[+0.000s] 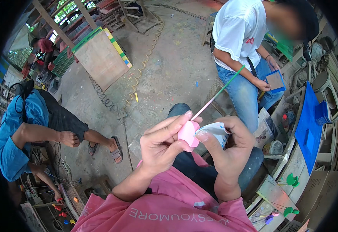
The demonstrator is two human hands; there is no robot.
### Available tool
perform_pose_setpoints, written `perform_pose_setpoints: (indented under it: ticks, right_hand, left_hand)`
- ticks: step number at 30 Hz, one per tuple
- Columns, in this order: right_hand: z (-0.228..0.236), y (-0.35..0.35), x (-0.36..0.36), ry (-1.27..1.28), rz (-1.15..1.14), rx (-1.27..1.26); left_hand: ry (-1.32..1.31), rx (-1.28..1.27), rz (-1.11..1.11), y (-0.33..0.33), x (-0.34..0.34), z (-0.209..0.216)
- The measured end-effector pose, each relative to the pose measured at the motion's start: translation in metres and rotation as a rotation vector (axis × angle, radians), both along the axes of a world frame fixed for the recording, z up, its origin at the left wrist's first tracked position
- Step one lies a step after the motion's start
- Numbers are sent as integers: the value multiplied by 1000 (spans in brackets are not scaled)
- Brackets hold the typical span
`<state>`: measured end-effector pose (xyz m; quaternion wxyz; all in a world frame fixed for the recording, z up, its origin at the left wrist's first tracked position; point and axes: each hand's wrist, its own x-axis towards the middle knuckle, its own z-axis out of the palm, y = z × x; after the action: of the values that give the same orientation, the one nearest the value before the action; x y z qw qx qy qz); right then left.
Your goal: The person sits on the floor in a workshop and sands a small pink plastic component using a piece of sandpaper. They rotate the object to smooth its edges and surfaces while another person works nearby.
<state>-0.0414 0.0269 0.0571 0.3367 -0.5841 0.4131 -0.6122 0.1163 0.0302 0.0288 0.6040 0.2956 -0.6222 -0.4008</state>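
My left hand (155, 149) pinches a small pink block (187, 136) between thumb and fingers, in front of my lap. From the block a thin stick (220, 92) slants up to the right, pink near the block and green toward its tip. Curled in my right hand (232, 152) is a folded piece of white sheet with blue print (216, 131), likely sandpaper by its look. Its edge and my right thumb meet the right side of the block. The sheet's other face is hidden.
At the right, green pieces on sticks (292, 180) and a purple piece (269, 219) lie beside a blue sheet (308, 129). A co-worker in white (240, 33) holds a blue-edged panel (276, 81). Another in blue (30, 127) sits left. Coiled hoses (144, 63) cross the floor.
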Motion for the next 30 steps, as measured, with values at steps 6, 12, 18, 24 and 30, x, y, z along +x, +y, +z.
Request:
perform_pose_setpoints:
  ticks: [6, 12, 18, 24, 30]
  right_hand:
    - [-2, 0, 1, -56, 14, 27]
    - [0, 0, 3, -75, 41, 36]
    - [-5, -1, 12, -93, 7, -22]
    - [-7, -2, 17, -26, -16, -82]
    - [-9, -6, 21, -41, -70, -147]
  left_hand:
    - [-60, 2, 31, 4, 1, 4]
    - [-107, -32, 76, 5, 0, 8]
    - [-51, 39, 127, 10, -3, 11]
    - [36, 150, 182, 14, -7, 14]
    - [50, 170, 174, 13, -6, 17]
